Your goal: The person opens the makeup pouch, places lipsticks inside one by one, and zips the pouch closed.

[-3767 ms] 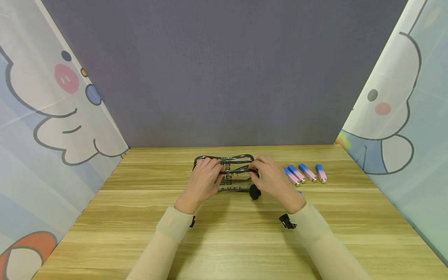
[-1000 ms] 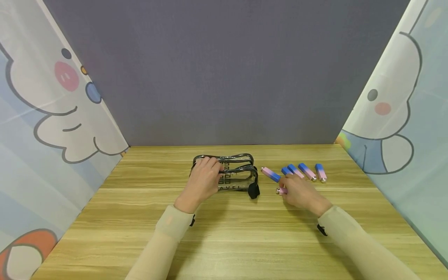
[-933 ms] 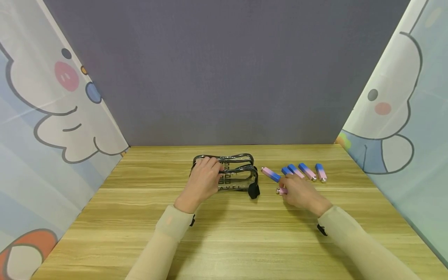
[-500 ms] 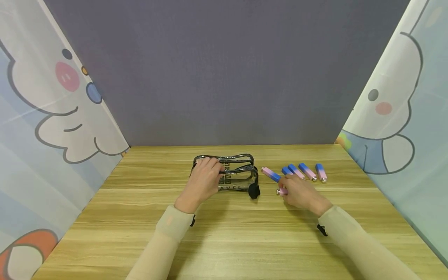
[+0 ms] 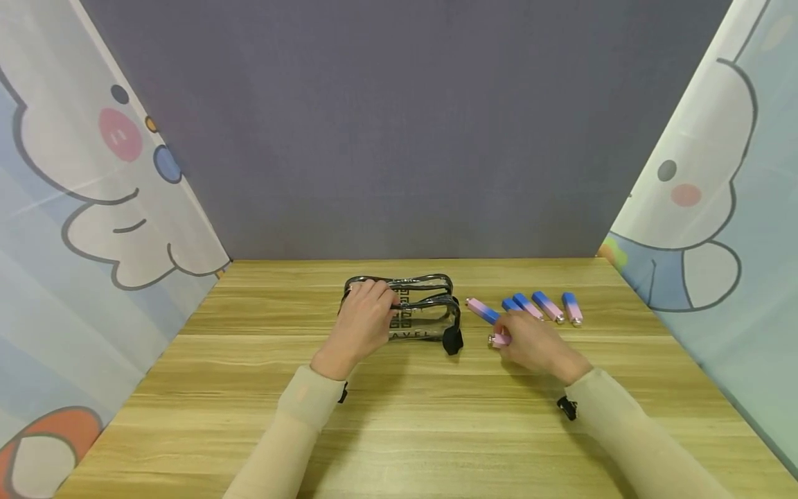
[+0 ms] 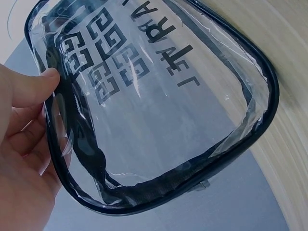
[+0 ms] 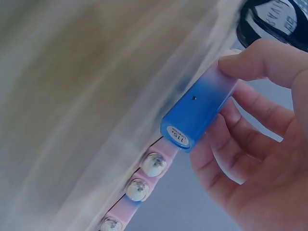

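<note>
A clear toiletry pouch (image 5: 406, 335) with black piping and printed lettering stands on the table, its top gaping. My left hand (image 5: 363, 315) grips its near rim on the left side; in the left wrist view the thumb presses the black edge of the pouch (image 6: 159, 144). To the right of the pouch, my right hand (image 5: 536, 341) pinches a pink-and-blue lipstick tube (image 7: 202, 106) between thumb and fingers. Only the silver-tipped pink end of that tube (image 5: 500, 340) shows in the head view. Another lipstick tube (image 5: 483, 310) lies between the pouch and my right hand.
Several more pink-and-blue tubes (image 5: 548, 307) lie in a loose row behind and right of my right hand. A black tab (image 5: 452, 340) hangs at the pouch's right end. A grey panel (image 5: 411, 138) closes off the table's back, with cartoon curtains at both sides.
Earlier both hands held the pouch's rim. My right hand has since left it for the tubes and taken one, and has just shifted slightly left with it. My left hand stays put.
</note>
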Demonstrator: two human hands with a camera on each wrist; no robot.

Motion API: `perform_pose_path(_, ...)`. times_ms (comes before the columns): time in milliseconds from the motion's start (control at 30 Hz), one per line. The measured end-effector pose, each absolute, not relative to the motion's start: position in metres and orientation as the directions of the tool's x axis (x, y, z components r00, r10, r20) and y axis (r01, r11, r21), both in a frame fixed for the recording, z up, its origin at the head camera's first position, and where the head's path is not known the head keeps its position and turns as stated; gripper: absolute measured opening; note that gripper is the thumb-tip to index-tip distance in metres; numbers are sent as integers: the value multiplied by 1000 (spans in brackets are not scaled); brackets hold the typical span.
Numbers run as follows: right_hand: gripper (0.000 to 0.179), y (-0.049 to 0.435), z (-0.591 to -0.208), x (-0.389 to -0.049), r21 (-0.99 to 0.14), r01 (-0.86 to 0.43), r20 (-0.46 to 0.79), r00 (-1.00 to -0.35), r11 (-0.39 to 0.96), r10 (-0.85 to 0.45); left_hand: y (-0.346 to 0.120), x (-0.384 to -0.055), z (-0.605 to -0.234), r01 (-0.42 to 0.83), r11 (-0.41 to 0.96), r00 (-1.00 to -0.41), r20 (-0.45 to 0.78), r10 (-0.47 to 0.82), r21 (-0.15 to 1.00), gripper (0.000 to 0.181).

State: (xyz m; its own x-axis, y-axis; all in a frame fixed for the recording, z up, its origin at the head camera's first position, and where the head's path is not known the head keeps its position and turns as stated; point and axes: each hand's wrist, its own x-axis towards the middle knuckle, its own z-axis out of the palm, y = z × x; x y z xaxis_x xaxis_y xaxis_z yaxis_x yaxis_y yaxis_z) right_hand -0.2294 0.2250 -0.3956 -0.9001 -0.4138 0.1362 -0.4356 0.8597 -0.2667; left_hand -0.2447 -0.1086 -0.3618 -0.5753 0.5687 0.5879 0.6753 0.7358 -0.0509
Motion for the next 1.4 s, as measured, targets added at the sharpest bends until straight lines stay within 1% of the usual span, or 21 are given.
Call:
perform_pose_path(300, 17, 222, -394, -232, -286, -451, 167, -892, 846, -419, -110, -244, -360, 682, 730, -568, 590, 575, -55, 16)
perform_pose_path(600, 22, 219, -390, -232, -310, -431, 178, -902, 847, -394, -109, -245, -361, 686, 725, -556, 598, 576, -60, 16)
perform_pose_path(733, 24, 215, -385, -230, -345, -405, 169, -914, 847, -368, -109, -245, -361, 688, 724, -559, 598, 575, -52, 16)
perform_pose_path(833, 19, 212, -380, -230, -384, -390, 167, -921, 837, -352, -109, -245, -361, 688, 724, -566, 594, 572, -42, 17)
perform_pose_path(933, 15, 209, -375, -232, -397, -394, 178, -919, 829, -352, -110, -244, -360, 688, 725, -571, 591, 570, -34, 17)
perform_pose_path(1233, 22, 205, -364, -234, -414, -404, 196, -914, 816, -354, -110, -245, -360, 695, 718, -560, 600, 572, -36, 16)
perform_pose_path(1400, 21, 202, -359, -233, -441, -390, 180, -921, 808, -346, -111, -246, -360, 695, 718, -553, 604, 574, -47, 17)
